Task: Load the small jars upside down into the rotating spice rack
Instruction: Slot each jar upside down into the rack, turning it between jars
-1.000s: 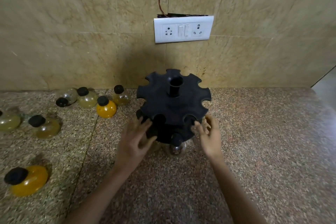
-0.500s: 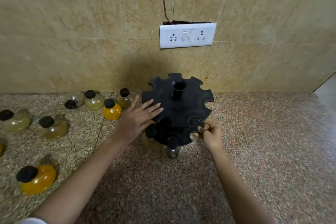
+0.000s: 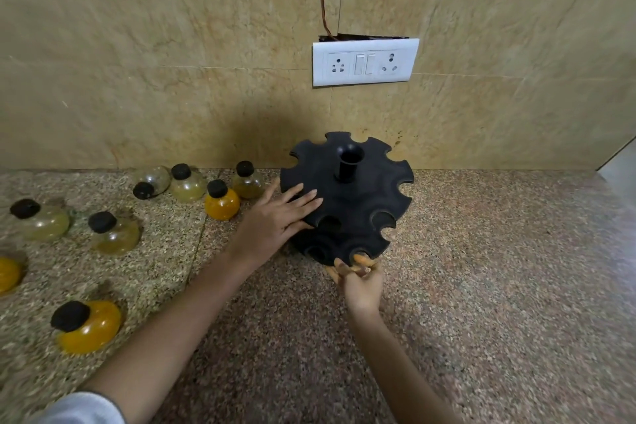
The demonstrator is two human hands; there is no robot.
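Note:
The black two-tier spice rack (image 3: 358,196) stands against the wall with a short tube in the middle of its top disc. My left hand (image 3: 278,217) lies flat, fingers spread, on the left part of the top disc. My right hand (image 3: 361,280) is at the rack's front, fingertips pinching the rim of the lower tier; one fingertip shows through a slot. The slots facing me look empty. Several small round jars with black caps lie loose on the counter to the left, among them a yellow jar (image 3: 222,205) closest to the rack and a pale jar (image 3: 247,182) behind it.
More jars are spread further left: clear ones (image 3: 115,234) (image 3: 43,222) and a yellow one (image 3: 87,325) near me. A white switch and socket plate (image 3: 364,62) sits on the tiled wall above the rack. The speckled stone counter (image 3: 499,268) stretches to the right.
My left hand went from the rack's front edge up onto its top disc. The rack has turned: the jars that hung at its front are out of sight. My right hand stays at the lower rim.

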